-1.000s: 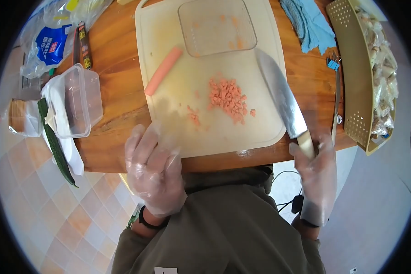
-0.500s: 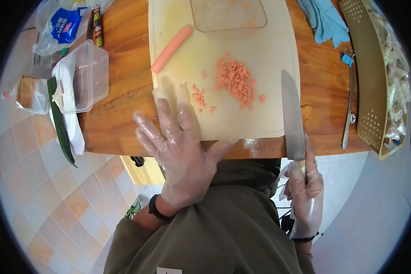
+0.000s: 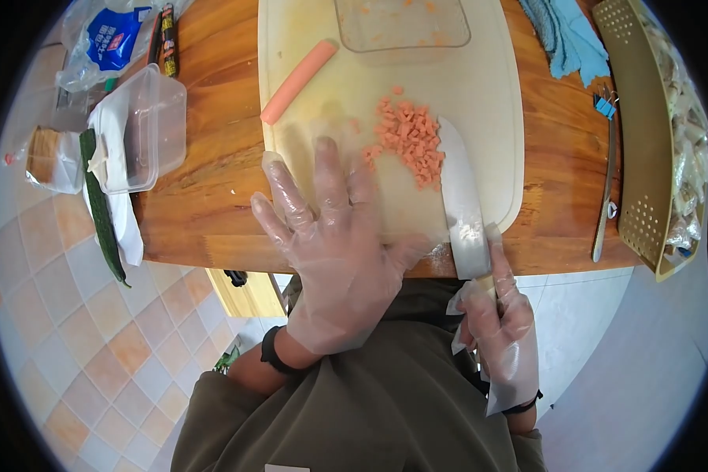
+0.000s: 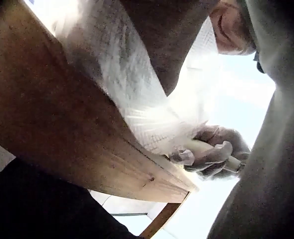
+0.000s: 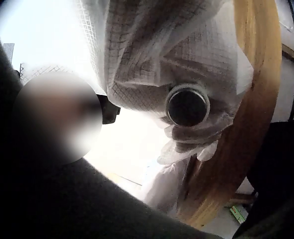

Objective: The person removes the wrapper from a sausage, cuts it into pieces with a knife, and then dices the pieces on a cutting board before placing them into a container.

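Note:
My gloved left hand (image 3: 330, 236) lies flat with its fingers spread on the near part of the pale cutting board (image 3: 488, 71), just left of a pile of diced pink sausage (image 3: 407, 134). My gloved right hand (image 3: 497, 318) grips the handle of a kitchen knife (image 3: 460, 193). Its blade rests on the board against the right side of the pile. The right wrist view shows the handle's butt end (image 5: 187, 106) wrapped in gloved fingers. A whole sausage (image 3: 299, 71) lies on the board's far left.
A clear shallow tray (image 3: 401, 23) sits at the board's far end. Left on the wooden table (image 3: 212, 157) stand a clear plastic box (image 3: 145, 130) and a cucumber (image 3: 102, 212). On the right are a blue cloth (image 3: 566, 35), a binder clip (image 3: 603, 102) and a tan basket (image 3: 645, 141).
The knife has swung left from the board's right edge to the diced pile. My left hand has slid forward onto the board, covering the spot where loose bits lay.

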{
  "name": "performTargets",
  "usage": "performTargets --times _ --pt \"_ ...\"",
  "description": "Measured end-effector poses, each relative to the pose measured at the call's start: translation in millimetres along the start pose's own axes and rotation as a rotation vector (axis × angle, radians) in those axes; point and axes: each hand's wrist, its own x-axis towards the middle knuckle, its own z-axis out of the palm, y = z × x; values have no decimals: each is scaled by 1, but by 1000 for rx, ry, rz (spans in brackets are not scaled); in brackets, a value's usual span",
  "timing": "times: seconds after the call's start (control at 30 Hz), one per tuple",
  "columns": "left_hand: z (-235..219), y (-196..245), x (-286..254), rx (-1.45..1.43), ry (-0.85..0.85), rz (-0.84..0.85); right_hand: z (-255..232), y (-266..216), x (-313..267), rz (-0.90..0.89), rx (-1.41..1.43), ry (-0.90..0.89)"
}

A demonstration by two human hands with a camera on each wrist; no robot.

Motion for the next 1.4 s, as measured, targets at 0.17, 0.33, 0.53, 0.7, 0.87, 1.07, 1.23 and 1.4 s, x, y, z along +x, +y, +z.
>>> performTargets --times 0.17,0.33,0.53,0.7,0.87,1.07,1.23,1.4 --pt "-4 -1 3 -7 -60 10 -4 6 -1 86 -59 -93" --pt "-2 0 3 5 -30 59 0 -1 1 73 -159 -187" --pt "-5 7 9 32 -70 47 3 2 8 63 -123 -285" --pt "-8 8 10 9 -81 78 2 9 12 85 41 -343" --pt "-13 1 11 -131 -18 116 -3 14 14 139 129 -369" --pt "-13 -12 19 -516 289 115 -7 9 11 109 149 -352" --pt "-18 -19 30 -657 322 141 -5 0 7 106 199 -265" --pt "-15 -27 39 -728 421 132 -12 -14 4 165 145 -300"
